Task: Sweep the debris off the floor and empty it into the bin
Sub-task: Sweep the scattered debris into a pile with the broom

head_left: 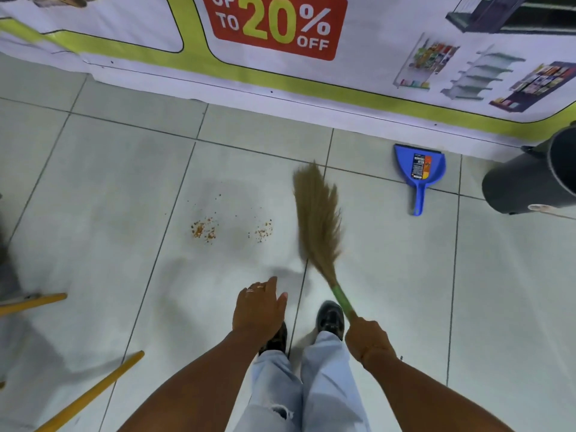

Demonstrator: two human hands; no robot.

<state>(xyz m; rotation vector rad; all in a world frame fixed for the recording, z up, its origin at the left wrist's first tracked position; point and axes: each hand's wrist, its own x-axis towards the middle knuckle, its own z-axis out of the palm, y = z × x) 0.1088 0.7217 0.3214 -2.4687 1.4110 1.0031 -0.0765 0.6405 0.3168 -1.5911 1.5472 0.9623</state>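
Two debris (204,229) patches dot the floor (93,188); right hand (367,338) fingers grip the broom (318,219), left hand (258,307) fingers spread empty.

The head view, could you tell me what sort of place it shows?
Probably a shop or showroom floor: a sales banner reading "up to 20% off" with pictured display shelves lines the wall above pale floor tiles.

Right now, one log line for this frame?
stage: sweeping | right hand: holds broom | left hand: open, free | crumbs: on floor, left of broom | dustpan: untouched by wall | bin: right
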